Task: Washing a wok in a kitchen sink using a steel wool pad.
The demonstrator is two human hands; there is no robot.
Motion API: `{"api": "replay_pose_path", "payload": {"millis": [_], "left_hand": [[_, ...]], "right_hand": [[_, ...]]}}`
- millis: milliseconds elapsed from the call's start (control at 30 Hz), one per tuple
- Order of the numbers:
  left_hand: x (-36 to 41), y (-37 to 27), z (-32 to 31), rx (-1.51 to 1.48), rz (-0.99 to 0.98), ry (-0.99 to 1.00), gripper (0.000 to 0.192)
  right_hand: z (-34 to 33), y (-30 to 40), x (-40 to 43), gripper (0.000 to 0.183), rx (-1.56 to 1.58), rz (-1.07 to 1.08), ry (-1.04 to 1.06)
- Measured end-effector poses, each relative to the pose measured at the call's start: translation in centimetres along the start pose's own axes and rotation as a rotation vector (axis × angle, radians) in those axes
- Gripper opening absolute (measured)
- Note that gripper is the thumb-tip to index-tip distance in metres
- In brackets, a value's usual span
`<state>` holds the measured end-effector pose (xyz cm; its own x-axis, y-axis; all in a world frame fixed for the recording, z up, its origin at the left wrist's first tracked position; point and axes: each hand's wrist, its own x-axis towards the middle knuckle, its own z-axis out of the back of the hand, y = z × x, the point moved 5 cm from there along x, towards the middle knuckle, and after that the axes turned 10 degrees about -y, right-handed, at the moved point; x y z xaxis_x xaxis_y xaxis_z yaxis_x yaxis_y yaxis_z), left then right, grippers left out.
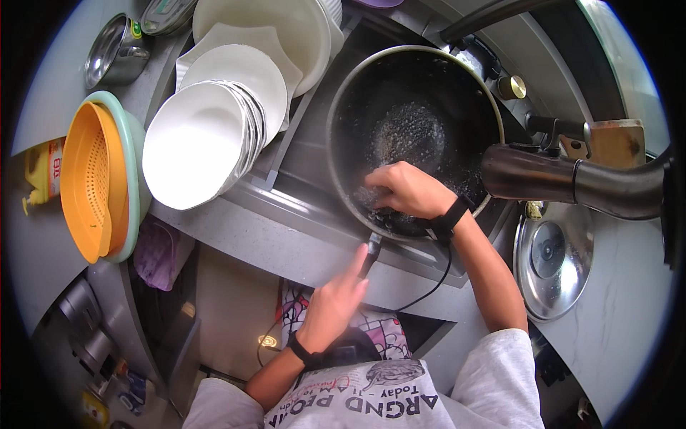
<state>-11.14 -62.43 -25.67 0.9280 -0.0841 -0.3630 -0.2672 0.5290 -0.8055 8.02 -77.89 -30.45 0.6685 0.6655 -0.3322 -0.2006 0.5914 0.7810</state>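
A large dark frying pan (418, 75) with suds or wet residue on its bottom sits in the sink area before me. My right hand (410, 190) is inside the pan near its front wall, fingers curled; whether they grip a scrubber is hard to tell, as the fingertips are partly hidden. My left hand (337, 297) is beside the pan's black handle (371, 254), fingers extended, the index fingertip at the handle. Black bands circle both wrists. Left of the pan stands a tilted stack of white bowls (193, 142).
A steel faucet (536, 174) reaches over the pan's right edge. A steel lid (552, 263) lies at right. An orange colander (94, 182) rests in a green basin (134, 161) at left. Behind the bowls are a large pale basin (305, 37) and a steel pot (120, 53).
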Motion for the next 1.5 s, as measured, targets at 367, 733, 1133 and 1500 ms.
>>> {"api": "replay_pose_path", "payload": {"millis": [367,733,1133,1500], "left_hand": [[-0.1,-0.4,-0.8,0.017,-0.045,0.008,0.077],[0.2,-0.2,-0.5,0.059,-0.08,-0.017,0.077],[-0.2,-0.3,0.1,0.081,-0.038,-0.011,0.077],[-0.3,0.3,0.6,0.051,-0.023,0.002,0.074]], "right_hand": [[6.4,-1.3,6.1,0.025,0.325,-0.2,-1.114],[3.4,-1.3,6.3,0.026,0.166,0.029,-0.647],[0.9,1.2,4.1,0.023,0.071,0.018,-0.295],[6.8,-2.9,8.3,0.021,0.158,-0.193,-1.311]]}}
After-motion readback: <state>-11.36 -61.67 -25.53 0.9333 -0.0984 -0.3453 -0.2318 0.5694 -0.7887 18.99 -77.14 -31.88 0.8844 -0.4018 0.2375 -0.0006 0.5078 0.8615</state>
